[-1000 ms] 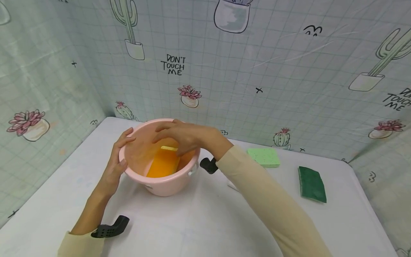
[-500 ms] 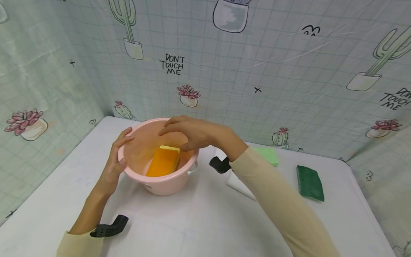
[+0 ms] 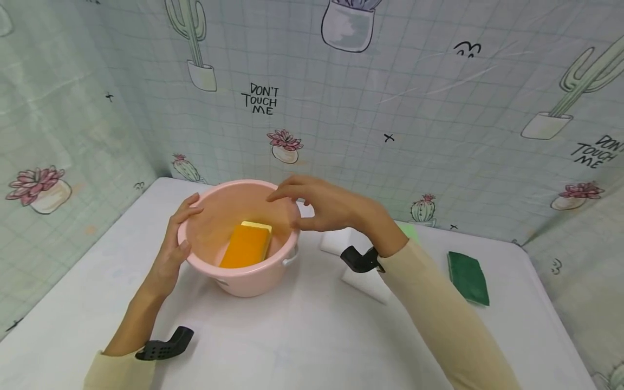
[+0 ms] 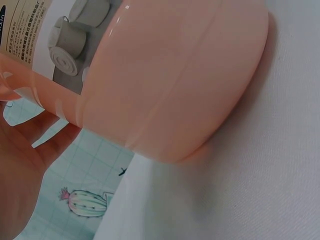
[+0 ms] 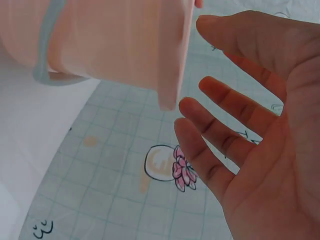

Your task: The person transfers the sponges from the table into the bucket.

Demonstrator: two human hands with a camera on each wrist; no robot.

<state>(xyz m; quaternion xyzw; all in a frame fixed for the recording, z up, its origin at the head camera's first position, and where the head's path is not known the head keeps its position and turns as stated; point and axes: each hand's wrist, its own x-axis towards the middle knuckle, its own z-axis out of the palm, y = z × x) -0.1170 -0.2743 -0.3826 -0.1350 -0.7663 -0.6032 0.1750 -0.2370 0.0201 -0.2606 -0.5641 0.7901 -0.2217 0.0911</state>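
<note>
Head view, bucket: I saw the pink bucket (image 3: 246, 279) standing on the white table (image 3: 292, 346), mouth up.
Block inside: an orange block (image 3: 245, 246) with a pale yellow edge lay in the bucket, and neither hand was on it.
Left hand: on my feed the left hand (image 3: 171, 246) was grasping the bucket at the left of its rim, fingertips over the edge and thumb outside.
Right hand: the right hand (image 3: 324, 203) was released, its fingers spread at the right of the bucket's rim; I could not tell whether the thumb touched it.
Bucket's outside: through the left wrist camera I made out a printed label (image 4: 65, 45); through the right one, a grey-blue handle (image 5: 44, 45).
White pieces: two white pieces, a farther one (image 3: 335, 241) and a nearer one (image 3: 366, 284), lay right of the bucket, partly behind the arm.
Light green piece: a light green piece (image 3: 409, 232), mostly hidden by the right sleeve (image 3: 448, 319), sat farther right of the bucket.
Dark green pad: the dark green pad (image 3: 468, 277) lay well apart, to the bucket's far right.
Backdrop: a cactus-printed sheet (image 3: 331, 103) hung behind the bucket.
</note>
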